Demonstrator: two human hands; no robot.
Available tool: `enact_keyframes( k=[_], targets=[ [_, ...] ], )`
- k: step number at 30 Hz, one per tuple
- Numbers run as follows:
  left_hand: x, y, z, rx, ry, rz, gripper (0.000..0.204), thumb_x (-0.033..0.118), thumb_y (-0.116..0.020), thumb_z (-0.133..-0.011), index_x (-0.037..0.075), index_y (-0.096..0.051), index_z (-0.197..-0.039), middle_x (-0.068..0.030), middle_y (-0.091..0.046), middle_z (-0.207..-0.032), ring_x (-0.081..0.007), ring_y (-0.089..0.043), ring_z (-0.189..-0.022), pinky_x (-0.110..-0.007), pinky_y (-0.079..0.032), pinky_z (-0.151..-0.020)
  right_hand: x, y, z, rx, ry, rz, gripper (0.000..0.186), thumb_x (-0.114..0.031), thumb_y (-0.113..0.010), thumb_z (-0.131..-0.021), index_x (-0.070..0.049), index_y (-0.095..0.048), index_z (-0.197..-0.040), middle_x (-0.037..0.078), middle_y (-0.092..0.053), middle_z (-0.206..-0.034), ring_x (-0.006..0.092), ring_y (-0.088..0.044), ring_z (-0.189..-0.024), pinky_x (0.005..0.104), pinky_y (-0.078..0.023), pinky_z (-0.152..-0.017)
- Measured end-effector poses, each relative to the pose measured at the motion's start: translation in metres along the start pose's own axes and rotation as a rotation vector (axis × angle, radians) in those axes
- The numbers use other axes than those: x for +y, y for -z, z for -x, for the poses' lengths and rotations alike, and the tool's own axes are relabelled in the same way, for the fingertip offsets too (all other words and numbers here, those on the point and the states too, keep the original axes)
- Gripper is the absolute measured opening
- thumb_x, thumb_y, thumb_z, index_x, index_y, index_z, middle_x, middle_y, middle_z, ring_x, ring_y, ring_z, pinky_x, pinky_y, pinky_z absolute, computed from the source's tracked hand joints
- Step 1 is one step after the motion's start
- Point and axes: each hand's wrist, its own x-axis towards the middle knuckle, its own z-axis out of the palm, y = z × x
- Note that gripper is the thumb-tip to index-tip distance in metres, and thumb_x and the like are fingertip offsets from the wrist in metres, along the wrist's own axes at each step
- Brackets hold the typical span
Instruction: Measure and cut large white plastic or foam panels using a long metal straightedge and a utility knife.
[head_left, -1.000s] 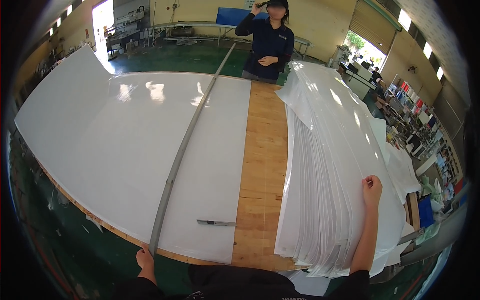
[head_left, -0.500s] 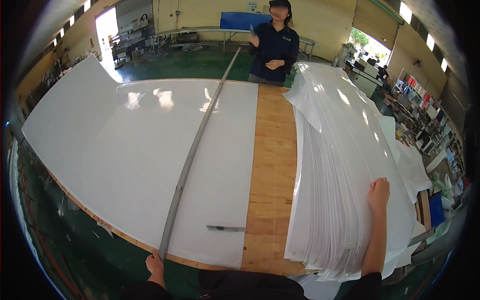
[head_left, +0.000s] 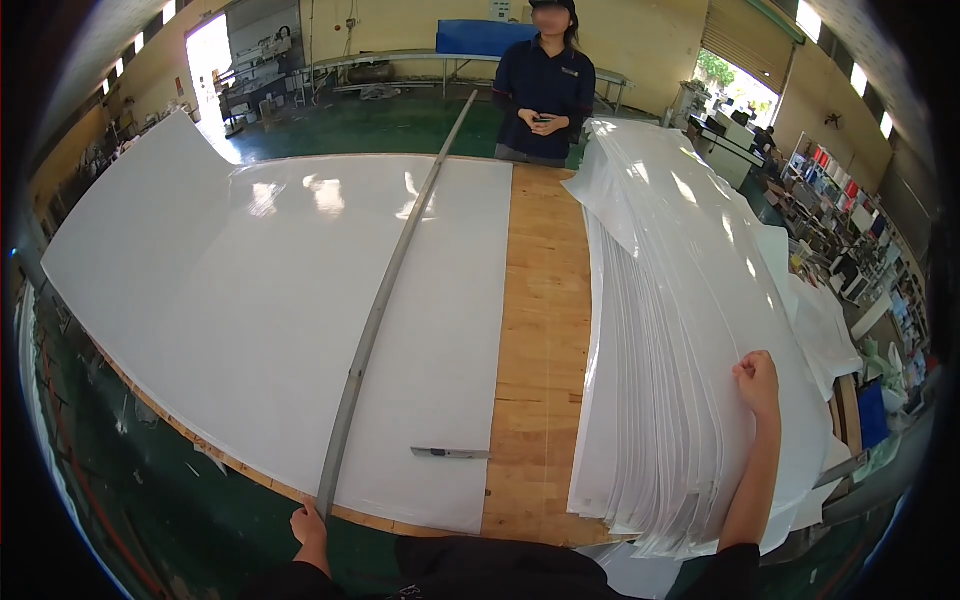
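My left hand (head_left: 308, 526) is closed around the near end of a long grey metal straightedge (head_left: 378, 318). The bar lies slantwise over a large glossy white sheet (head_left: 240, 330), reaching past the table's far edge. A utility knife (head_left: 450, 453) lies on the sheet right of the bar, near the front, untouched. My right hand (head_left: 758, 380) rests with curled fingers on the tall stack of glossy white sheets (head_left: 690, 270) at the right. Whatever those fingers may hold is hidden.
A strip of wooden tabletop (head_left: 540, 330) shows between sheet and stack. Across the table stands a person in a dark shirt (head_left: 545, 85), hands together. Behind them are a long bench with a blue panel (head_left: 485, 38) and green floor. Cluttered shelves (head_left: 850, 210) line the right.
The person across the table has lowered a raised hand and brought both hands together at the waist. My hands, the straightedge and the knife stay in place; the view shifts slightly.
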Motion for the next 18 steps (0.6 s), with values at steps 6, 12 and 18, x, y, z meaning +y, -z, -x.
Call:
enact_keyframes(
  k=[6, 12, 18],
  targets=[
    [0.001, 0.0, -0.001, -0.013, 0.016, 0.006, 0.059, 0.045, -0.044, -0.093, -0.006, -0.068, -0.079, -0.0231, -0.066, -0.076, -0.0389, -0.065, -0.073, -0.047, -0.049, -0.067, -0.008, -0.002, 0.008, 0.078, 0.214, 0.143, 0.014, -0.007, -0.07, -0.07, -0.002, -0.059, -0.076, 0.009, -0.056, -0.094, 0.0233, -0.056, -0.078, 0.0346, -0.046, -0.072],
    [0.003, 0.004, 0.002, 0.01, 0.007, 0.004, 0.059, 0.047, -0.043, -0.093, -0.004, -0.069, -0.08, -0.0221, -0.067, -0.077, -0.0381, -0.065, -0.074, -0.047, -0.051, -0.067, -0.023, -0.004, 0.009, 0.191, 0.117, 0.175, 0.014, -0.016, -0.07, -0.073, -0.007, -0.058, -0.074, 0.004, -0.056, -0.087, 0.023, -0.057, -0.084, 0.0372, -0.046, -0.073],
    [0.007, 0.005, 0.005, 0.013, -0.013, 0.008, 0.059, 0.047, -0.043, -0.093, -0.005, -0.069, -0.079, -0.0233, -0.066, -0.077, -0.0386, -0.065, -0.075, -0.047, -0.051, -0.068, -0.026, 0.0, 0.01, 0.269, 0.146, 0.115, 0.015, -0.017, -0.067, -0.079, -0.006, -0.057, -0.076, 0.004, -0.056, -0.077, 0.0203, -0.056, -0.073, 0.0342, -0.046, -0.068]
  ],
)
